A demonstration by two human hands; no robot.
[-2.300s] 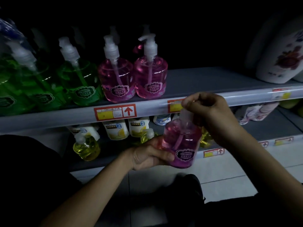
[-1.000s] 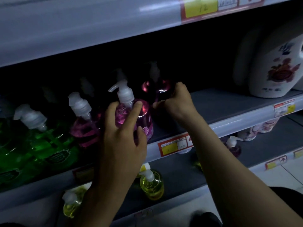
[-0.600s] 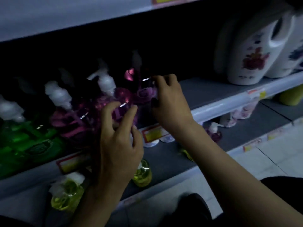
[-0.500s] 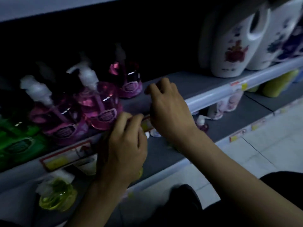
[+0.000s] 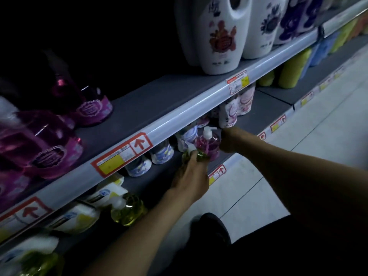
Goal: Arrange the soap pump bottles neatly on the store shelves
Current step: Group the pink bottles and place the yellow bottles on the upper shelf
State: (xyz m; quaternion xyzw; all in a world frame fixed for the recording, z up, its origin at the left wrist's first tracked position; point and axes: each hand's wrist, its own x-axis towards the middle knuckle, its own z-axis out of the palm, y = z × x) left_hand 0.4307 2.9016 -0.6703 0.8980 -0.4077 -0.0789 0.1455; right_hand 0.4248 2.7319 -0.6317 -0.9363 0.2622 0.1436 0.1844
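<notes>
While the pink pump bottle (image 5: 209, 145) stands upright near the front edge of the lower shelf (image 5: 264, 108), the right hand (image 5: 229, 141) curls round its right side, gripping it. Left hand (image 5: 191, 178) reaches up to a yellow-green bottle (image 5: 199, 155) just in front, fingertips on it, too dim to tell whether they clamp. More pink bottles (image 5: 49, 148) sit on the upper shelf (image 5: 159, 98).
</notes>
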